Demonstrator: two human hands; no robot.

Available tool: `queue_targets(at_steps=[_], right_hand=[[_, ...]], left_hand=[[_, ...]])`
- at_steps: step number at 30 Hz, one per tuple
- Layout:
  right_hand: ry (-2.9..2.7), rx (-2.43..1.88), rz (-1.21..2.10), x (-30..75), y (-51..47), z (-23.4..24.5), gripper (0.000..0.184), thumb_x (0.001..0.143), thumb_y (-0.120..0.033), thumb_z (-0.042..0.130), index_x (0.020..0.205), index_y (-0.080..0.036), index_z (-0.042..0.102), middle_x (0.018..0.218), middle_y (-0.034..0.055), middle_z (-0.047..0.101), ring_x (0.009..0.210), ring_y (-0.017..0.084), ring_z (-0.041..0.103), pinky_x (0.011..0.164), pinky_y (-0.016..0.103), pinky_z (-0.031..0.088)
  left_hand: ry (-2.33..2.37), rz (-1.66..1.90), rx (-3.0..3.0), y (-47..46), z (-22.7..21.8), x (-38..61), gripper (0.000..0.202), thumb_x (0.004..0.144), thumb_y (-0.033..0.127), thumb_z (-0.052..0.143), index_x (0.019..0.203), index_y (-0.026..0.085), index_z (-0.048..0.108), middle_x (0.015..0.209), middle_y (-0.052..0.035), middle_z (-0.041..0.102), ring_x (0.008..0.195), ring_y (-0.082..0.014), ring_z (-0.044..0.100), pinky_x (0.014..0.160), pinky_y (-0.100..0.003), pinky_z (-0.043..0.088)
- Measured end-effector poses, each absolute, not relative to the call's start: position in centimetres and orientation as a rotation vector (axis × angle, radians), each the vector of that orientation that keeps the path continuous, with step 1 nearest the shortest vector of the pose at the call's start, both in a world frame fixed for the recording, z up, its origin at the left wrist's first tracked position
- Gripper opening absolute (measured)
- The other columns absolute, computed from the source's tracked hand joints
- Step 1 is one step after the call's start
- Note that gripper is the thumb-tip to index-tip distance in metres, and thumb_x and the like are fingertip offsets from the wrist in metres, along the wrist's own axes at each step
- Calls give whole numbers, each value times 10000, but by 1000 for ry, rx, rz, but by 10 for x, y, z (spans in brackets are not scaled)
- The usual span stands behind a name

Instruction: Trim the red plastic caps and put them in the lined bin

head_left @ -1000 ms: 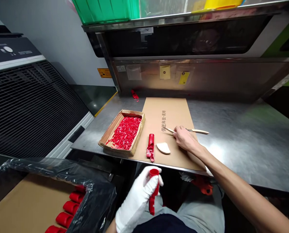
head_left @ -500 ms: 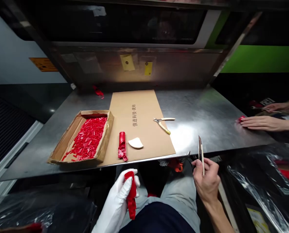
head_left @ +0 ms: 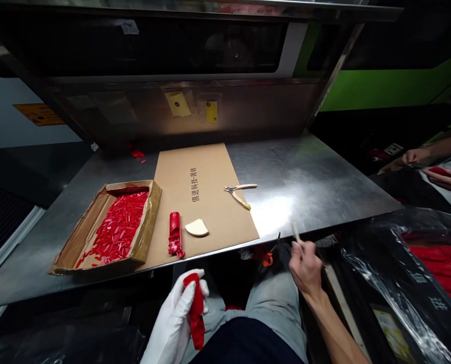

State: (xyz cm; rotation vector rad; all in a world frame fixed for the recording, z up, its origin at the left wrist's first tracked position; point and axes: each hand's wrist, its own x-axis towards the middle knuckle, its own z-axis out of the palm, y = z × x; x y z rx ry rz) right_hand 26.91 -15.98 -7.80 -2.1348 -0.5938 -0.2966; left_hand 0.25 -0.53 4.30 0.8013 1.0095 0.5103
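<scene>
Your left hand curls fingers round a red part, your right hand round a blurred tool; the table opens rightward beyond its front edge.

A metal tabletop has a grey, reflective surface, with a white patch of glare near its front edge. Along the rear edge rises a metal backboard bearing two yellow cards. A slanting metal post stands at the rear right corner; a metal shelf crosses overhead. Behind the backboard lies a wide, dark window with faint reflections. Beyond the rear right corner extends a green panel; beyond the rear left corner, a pale wall carries an orange label. Dark slats face the left edge.
</scene>
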Motion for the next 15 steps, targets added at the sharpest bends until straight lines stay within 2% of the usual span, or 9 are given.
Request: queue_targets(at_steps=[5,8,10,12,15], right_hand=[[-618,-2112,-104,265,-161,-58,345,1002,-513,439,879,-196,493,709,16,611,590,150,599,566,282,467],[-713,-2063,125,268,-161,-42,311,985,-504,466,832,-234,439,617,-6,595,483,152,548,504,276,426],[-766,-1993,258,270,-160,-30,270,1004,-491,422,928,-233,448,612,-21,603,441,140,509,474,265,419],[-805,-1910,345,269,-157,-16,269,1035,-469,340,1103,-222,421,689,-12,642,467,136,523,496,262,458],[-896,-1814,448,263,-151,9,284,1034,-458,368,1163,-215,440,889,42,682,674,147,622,668,286,539]], left_hand=[[1026,529,844,-3,48,4,445,809,491,739,1139,210,641,891,-31,670,703,-141,580,661,-243,503],[1036,586,859,0,51,4,428,812,467,750,1142,220,632,915,-20,678,717,-126,567,693,-228,511],[1025,616,887,3,51,4,431,801,472,761,1128,223,633,904,-14,679,716,-126,565,683,-222,512],[1010,642,941,7,50,3,437,784,486,775,1104,221,640,882,-10,676,732,-135,582,694,-225,519],[1001,672,1057,12,51,0,411,785,485,775,1068,213,655,895,-21,680,776,-151,608,712,-234,527]])
